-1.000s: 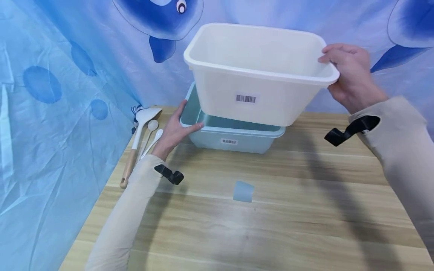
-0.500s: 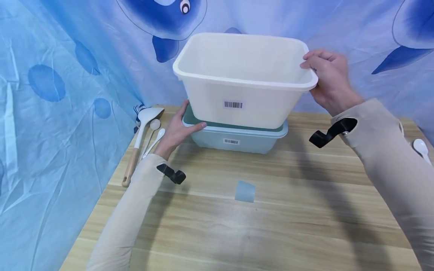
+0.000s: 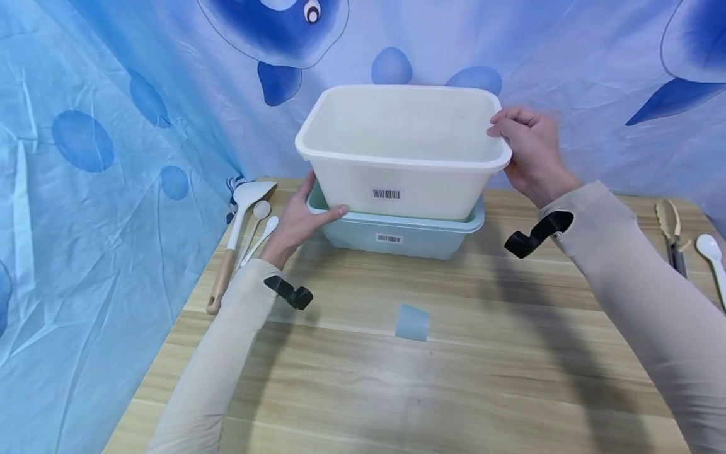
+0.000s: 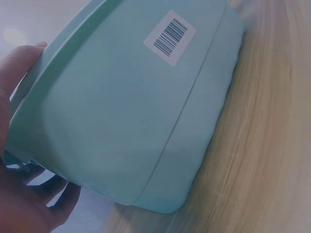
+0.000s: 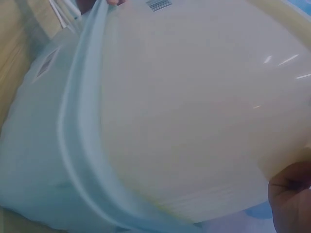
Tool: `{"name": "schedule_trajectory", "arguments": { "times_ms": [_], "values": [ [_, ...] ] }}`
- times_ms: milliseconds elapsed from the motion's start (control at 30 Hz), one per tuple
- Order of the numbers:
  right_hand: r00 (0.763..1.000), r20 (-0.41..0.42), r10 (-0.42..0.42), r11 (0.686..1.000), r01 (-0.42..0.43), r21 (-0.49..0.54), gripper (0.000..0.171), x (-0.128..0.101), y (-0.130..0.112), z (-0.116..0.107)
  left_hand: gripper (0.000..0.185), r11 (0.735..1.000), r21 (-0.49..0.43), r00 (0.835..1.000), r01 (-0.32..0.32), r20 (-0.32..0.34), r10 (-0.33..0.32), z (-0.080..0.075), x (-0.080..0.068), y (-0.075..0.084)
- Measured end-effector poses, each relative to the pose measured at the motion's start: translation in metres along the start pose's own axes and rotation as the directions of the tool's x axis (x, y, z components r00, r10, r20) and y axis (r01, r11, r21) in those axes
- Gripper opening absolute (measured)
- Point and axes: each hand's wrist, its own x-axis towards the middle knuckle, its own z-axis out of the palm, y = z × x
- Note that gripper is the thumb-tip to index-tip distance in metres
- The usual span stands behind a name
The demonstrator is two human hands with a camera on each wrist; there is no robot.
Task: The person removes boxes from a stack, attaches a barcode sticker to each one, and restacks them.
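A white plastic bin [image 3: 397,151] with a barcode label sits partly inside a pale teal bin [image 3: 397,236] on the wooden table [image 3: 431,378]. My right hand [image 3: 524,154] grips the white bin's right rim, fingers curled over the edge. My left hand [image 3: 300,217] holds the teal bin's left rim, thumb along the front. The left wrist view shows the teal bin [image 4: 131,111] close up beside my left hand [image 4: 19,160]. In the right wrist view the white bin [image 5: 194,107] nests in the teal bin [image 5: 53,165], with my right hand [image 5: 291,194] at the lower right corner.
A white ladle with a wooden handle [image 3: 235,236] and two white spoons [image 3: 258,230] lie left of the bins. Tongs [image 3: 672,233] and a white spoon [image 3: 709,252] lie at the right edge. A small pale blue cup [image 3: 412,323] lies mid-table. Blue patterned cloth [image 3: 85,157] hangs behind and left.
The white bin has come down and leftward into the teal bin, carried by my right hand. My left hand has stayed on the teal bin's rim.
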Motion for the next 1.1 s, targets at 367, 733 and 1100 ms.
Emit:
{"name": "schedule_trajectory", "arguments": {
  "times_ms": [367, 733, 1100],
  "values": [
    [0.999, -0.039, -0.006, 0.996, 0.002, -0.086, 0.016, 0.003, 0.03, -0.003, 0.09, 0.999, 0.006, 0.999, -0.04, -0.018, 0.04, 0.001, 0.0, 0.0],
    [0.998, -0.037, 0.051, 0.984, -0.056, -0.172, 0.016, 0.002, 0.039, -0.008, 0.081, 0.999, -0.045, 0.999, -0.026, -0.024, 0.025, 0.004, -0.003, 0.0],
    [0.992, 0.011, 0.124, 0.854, -0.101, -0.51, 0.008, -0.004, 0.029, -0.016, 0.081, 0.995, -0.096, 0.999, -0.039, -0.019, 0.038, 0.003, -0.002, 0.0]
  ]
}}
